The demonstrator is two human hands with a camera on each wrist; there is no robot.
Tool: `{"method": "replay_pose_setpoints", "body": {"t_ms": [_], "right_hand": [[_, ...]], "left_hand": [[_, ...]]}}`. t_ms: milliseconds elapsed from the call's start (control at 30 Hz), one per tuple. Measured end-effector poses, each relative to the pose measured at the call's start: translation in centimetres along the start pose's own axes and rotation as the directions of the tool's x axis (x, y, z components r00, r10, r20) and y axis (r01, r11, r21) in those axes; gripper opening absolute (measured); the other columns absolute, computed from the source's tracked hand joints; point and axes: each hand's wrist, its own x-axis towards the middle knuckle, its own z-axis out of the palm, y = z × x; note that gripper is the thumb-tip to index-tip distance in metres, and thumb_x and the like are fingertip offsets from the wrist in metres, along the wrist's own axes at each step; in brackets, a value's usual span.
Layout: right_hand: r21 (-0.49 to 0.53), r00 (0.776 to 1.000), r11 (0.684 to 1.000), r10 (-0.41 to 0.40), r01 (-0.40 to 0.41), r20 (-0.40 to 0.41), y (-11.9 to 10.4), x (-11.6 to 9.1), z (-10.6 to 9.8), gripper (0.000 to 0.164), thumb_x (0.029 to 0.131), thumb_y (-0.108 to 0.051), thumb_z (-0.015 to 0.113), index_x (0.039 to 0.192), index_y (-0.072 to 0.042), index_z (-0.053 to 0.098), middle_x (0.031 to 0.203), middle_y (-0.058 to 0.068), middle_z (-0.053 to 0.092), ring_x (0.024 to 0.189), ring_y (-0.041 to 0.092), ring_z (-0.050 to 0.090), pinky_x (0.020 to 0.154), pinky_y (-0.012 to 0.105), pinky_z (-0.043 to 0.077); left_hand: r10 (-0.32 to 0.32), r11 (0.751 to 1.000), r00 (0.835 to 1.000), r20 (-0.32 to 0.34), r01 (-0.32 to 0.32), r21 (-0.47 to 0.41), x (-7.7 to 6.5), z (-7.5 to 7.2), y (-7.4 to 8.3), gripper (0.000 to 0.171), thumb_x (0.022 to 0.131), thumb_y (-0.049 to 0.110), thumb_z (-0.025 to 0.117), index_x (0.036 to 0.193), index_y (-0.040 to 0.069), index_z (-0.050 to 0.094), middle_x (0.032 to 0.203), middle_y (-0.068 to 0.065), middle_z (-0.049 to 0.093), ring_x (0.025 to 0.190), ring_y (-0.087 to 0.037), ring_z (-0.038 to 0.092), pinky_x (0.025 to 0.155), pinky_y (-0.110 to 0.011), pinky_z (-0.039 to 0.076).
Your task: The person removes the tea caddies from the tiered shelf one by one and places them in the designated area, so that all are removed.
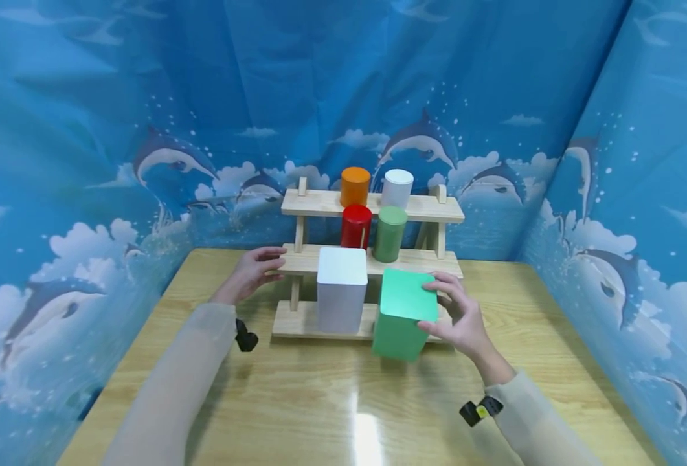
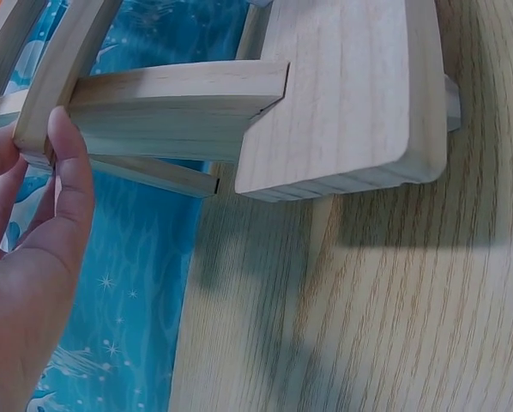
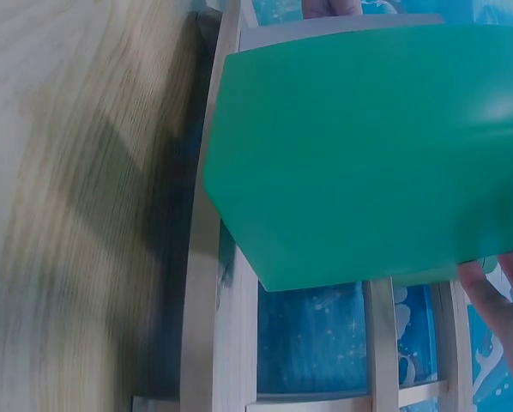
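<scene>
A three-tier wooden display shelf (image 1: 301,260) stands on the table. My left hand (image 1: 254,273) pinches the left end of its middle board between thumb and fingers, as the left wrist view shows close up. My right hand (image 1: 458,315) grips a green box (image 1: 403,323) by its right side near the top. The green box is slightly tilted at the front of the bottom board; whether its base touches the board cannot be told. Left of it, a white box (image 1: 341,294) stands upright on the bottom board. In the right wrist view, the green box (image 3: 368,163) hides much of the shelf.
On the middle board stand a red cylinder (image 1: 356,226) and a green cylinder (image 1: 390,234). The top board carries an orange cylinder (image 1: 355,188) and a white cylinder (image 1: 397,189). A blue dolphin-print curtain (image 1: 320,84) hangs behind and at both sides of the wooden table (image 1: 296,401).
</scene>
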Motion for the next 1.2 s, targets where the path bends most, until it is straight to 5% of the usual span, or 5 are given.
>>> {"method": "replay_pose_setpoints", "body": {"t_ms": [767, 1200], "right_hand": [[0.037, 0.976, 0.984, -0.177, 0.173, 0.13, -1.1, -1.2, 3.8, 0.062, 0.061, 0.004, 0.082, 0.114, 0.014, 0.052, 0.124, 0.039, 0.035, 0.119, 0.032, 0.042, 0.099, 0.035, 0.042], [0.014, 0.968, 0.982, -0.187, 0.188, 0.167, -2.6, -1.6, 7.6, 0.057, 0.068, -0.006, 0.082, 0.114, 0.012, 0.053, 0.123, 0.035, 0.039, 0.118, 0.032, 0.043, 0.101, 0.031, 0.04]], "left_hand": [[0.007, 1.0, 1.0, 0.013, -0.007, 0.011, 0.0, -0.1, 0.0, 0.043, 0.09, 0.014, 0.063, 0.131, 0.007, 0.051, 0.13, -0.012, 0.045, 0.102, -0.025, 0.054, 0.084, -0.037, 0.053], [0.046, 0.998, 0.999, 0.021, -0.045, -0.033, -0.2, 0.2, -0.3, 0.043, 0.09, 0.013, 0.062, 0.13, 0.004, 0.05, 0.128, -0.012, 0.046, 0.097, -0.02, 0.054, 0.092, -0.045, 0.047]]}}
